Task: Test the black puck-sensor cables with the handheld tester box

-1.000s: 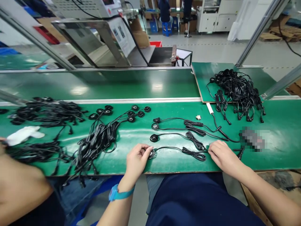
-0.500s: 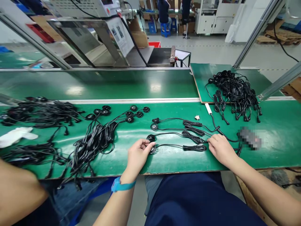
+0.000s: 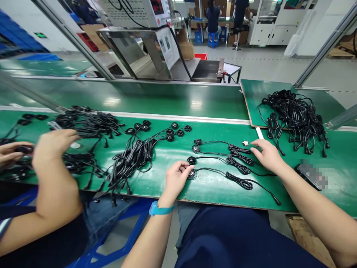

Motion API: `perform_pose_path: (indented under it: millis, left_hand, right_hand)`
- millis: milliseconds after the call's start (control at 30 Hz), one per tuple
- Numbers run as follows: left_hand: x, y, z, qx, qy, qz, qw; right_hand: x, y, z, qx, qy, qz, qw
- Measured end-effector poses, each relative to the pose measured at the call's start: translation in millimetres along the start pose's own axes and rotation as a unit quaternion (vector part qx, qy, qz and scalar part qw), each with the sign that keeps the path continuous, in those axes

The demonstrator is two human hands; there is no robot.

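At the bench's [image 3: 156, 188] near edge, the left hand [image 3: 176, 178] pinches the round disc [image 3: 192, 174] of the nearest cable [image 3: 237, 179], which runs rightward toward the right hand [image 3: 268, 154], spread empty over farther coils [image 3: 240, 150].

Black disc [image 3: 192, 174] partly hidden under left hand [image 3: 176, 178], device [image 3: 311, 173] pixelated, co-worker's hand [image 3: 8, 154] cropped

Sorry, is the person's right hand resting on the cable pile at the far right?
No, the right hand is beside the coiled cables, apart from the cable pile.
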State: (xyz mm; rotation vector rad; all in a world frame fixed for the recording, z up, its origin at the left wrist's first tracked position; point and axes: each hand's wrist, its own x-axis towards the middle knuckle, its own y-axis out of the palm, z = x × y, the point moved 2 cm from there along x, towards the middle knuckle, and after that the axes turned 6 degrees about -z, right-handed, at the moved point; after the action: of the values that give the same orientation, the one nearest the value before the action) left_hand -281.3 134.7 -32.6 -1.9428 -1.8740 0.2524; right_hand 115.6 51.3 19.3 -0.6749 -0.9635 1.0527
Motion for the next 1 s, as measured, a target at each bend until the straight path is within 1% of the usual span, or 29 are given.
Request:
perform_pose_path:
  millis: [67, 133, 200, 267, 333, 433, 500, 533, 567, 633, 700, 767, 867, 1000]
  left_hand:
    - [-7, -6.0, 0, -0.032, -0.011, 0.003, 0.999]
    - [-18, -13.6, -1, -0.028, 0.006, 0.015, 0.999]
    - [-29, -19.5, -2, 0.004, 0.057, 0.027, 0.998]
    - [-37, -21.0, -3, 0.028, 0.122, 0.034, 0.992]
    - [-41, -18.4, -4, 0.041, 0.174, 0.033, 0.983]
    - [-41, -12.2, -4, 0.080, 0.219, 0.019, 0.972]
    - [-40, -9.9, -3, 0.105, 0.233, 0.016, 0.967]
    - [-40, -9.7, -2, 0.113, 0.239, 0.019, 0.964]
    - [-40, -10.1, -2, 0.117, 0.243, 0.025, 0.963]
    - [-41, -11.9, -2, 0.122, 0.249, 0.038, 0.960]
    - [-41, -14.1, 0, 0.130, 0.249, 0.042, 0.959]
    - [-41, -15.5, 2, 0.139, 0.248, 0.036, 0.958]
    - [-38, -15.5, 8, 0.152, 0.255, 0.020, 0.955]
    - [-35, -14.5, 13, 0.175, 0.264, -0.004, 0.949]
  right_hand:
    - [27, 16, -10, -0.006, 0.011, 0.009, 1.000]
    - [47, 27, -16, -0.009, 0.014, 0.022, 1.000]
    - [60, 32, -14, -0.010, 0.015, 0.029, 0.999]
    - [64, 32, 2, -0.004, 0.006, 0.020, 1.000]
    - [58, 33, 34, 0.014, -0.017, 0.010, 1.000]
    - [28, 45, 104, 0.074, -0.100, 0.022, 0.992]
    - [2, 63, 152, 0.141, -0.202, 0.037, 0.969]
    - [-9, 74, 171, 0.156, -0.241, 0.043, 0.957]
    - [-18, 85, 187, 0.161, -0.273, 0.050, 0.947]
    - [-27, 108, 205, 0.145, -0.298, 0.065, 0.941]
    - [-27, 126, 211, 0.121, -0.296, 0.078, 0.944]
    - [-22, 137, 209, 0.104, -0.285, 0.084, 0.949]
    - [-17, 145, 205, 0.087, -0.268, 0.091, 0.955]
    - [-19, 149, 206, 0.089, -0.248, 0.097, 0.960]
